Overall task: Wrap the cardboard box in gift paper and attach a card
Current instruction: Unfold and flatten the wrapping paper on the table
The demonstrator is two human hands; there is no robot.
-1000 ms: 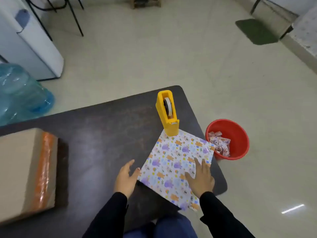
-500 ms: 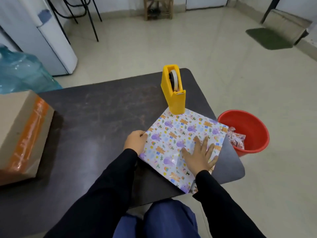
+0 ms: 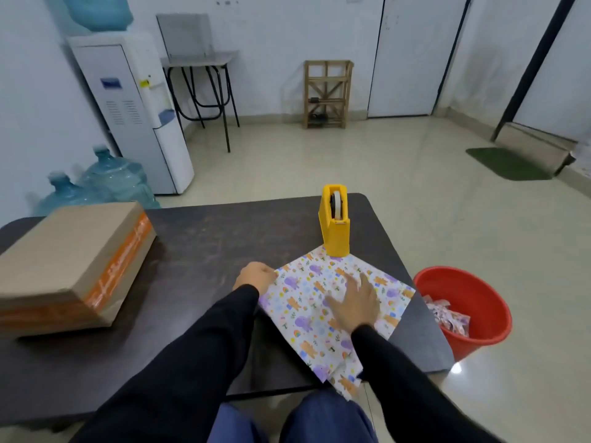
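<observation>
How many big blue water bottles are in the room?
3. One water bottle sits on top of the white dispenser. Two more stand on the floor beside it, behind the table. Others may be hidden behind the cardboard box.

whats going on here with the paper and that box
A person is laying out patterned gift paper on a dark table. The right hand presses flat on it; the left hand grips its left corner. The cardboard box sits unwrapped at the left, a yellow tape dispenser by the paper's far corner.
</observation>
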